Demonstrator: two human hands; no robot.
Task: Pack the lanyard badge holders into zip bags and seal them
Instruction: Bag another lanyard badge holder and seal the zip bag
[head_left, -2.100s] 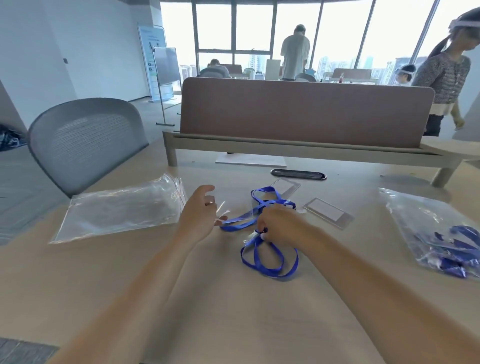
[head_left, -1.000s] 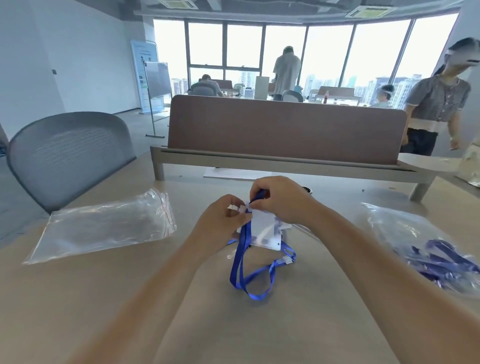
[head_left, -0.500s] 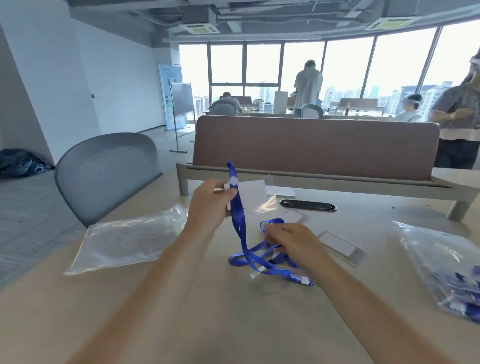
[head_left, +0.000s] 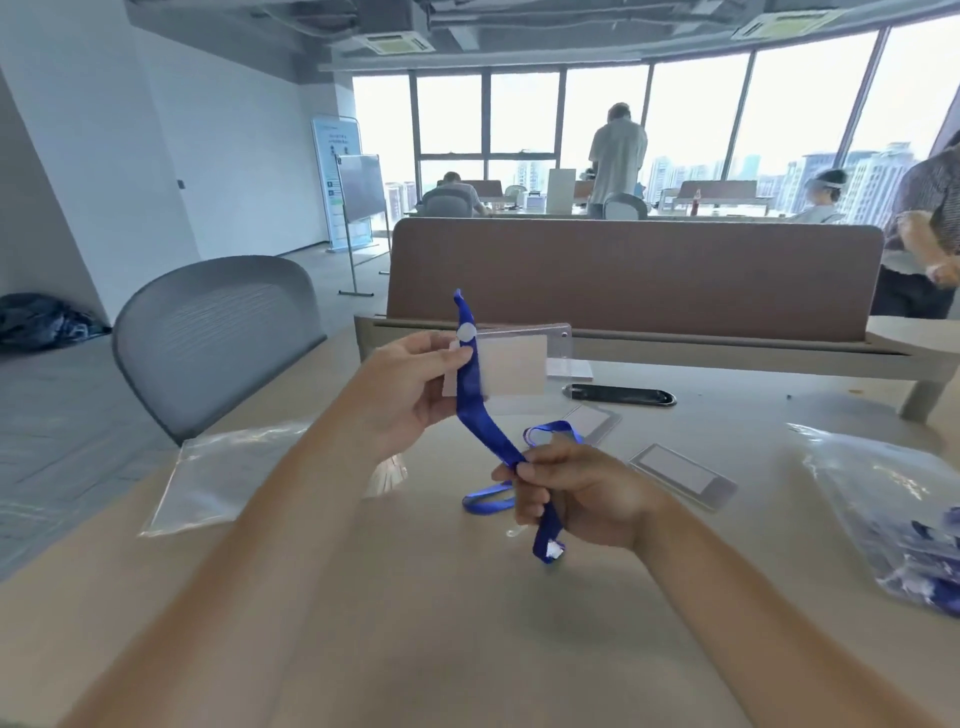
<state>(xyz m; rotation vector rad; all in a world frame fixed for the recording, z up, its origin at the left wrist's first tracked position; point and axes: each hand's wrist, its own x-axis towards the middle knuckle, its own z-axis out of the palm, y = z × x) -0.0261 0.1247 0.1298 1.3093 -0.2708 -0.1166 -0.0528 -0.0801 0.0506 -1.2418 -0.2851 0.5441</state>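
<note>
My left hand (head_left: 410, 387) holds a clear badge holder (head_left: 517, 366) up above the table, pinching it together with the top of a blue lanyard (head_left: 480, 415). The lanyard runs down to my right hand (head_left: 576, 491), which grips the folded strap; its lower end with a white clip hangs below that fist. An empty zip bag (head_left: 223, 478) lies flat on the table at the left. Two more clear badge holders (head_left: 683, 475) lie on the table to the right of my hands.
A filled zip bag (head_left: 898, 512) with blue lanyards lies at the right table edge. A brown divider panel (head_left: 634, 273) crosses the desk's far side, with a black cable slot (head_left: 621, 395) in front. A grey chair (head_left: 218, 332) stands left. People are beyond.
Both hands lifted the badge holder and lanyard off the table. My left hand raised the holder higher, and my right hand gathered the strap and came up with it.
</note>
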